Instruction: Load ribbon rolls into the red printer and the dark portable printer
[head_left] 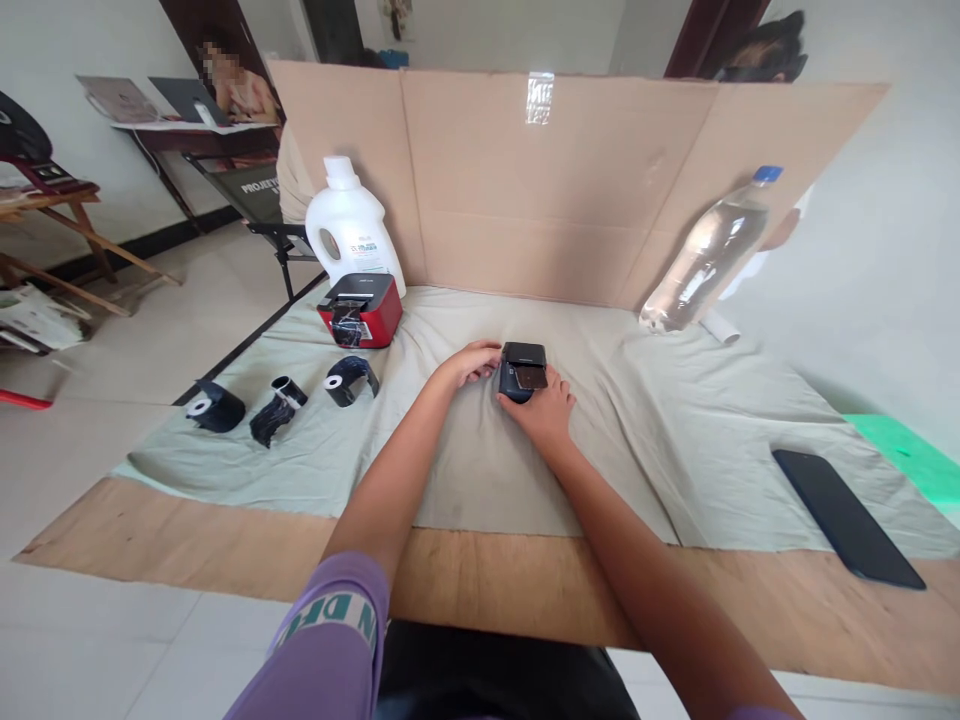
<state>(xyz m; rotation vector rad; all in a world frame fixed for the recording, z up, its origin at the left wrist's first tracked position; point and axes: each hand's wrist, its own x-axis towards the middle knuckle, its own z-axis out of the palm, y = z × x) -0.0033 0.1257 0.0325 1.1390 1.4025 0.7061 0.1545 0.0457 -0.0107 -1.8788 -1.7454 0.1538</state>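
Observation:
A small black box-shaped device (523, 368) lies on the pale cloth (465, 450) in the middle of the table. My left hand (472, 362) rests at its left side with the fingers curled against it. My right hand (546, 410) grips it from the near side, fingers wrapped round its front edge. Both forearms reach in from the bottom of the view.
A red and black device (361, 308) and a white jug (349, 226) stand at the back left. Three black rolls (279, 405) lie left of my hands. A clear plastic bottle (705, 255) leans on the cardboard wall (555, 180). A dark phone (846, 515) lies at right.

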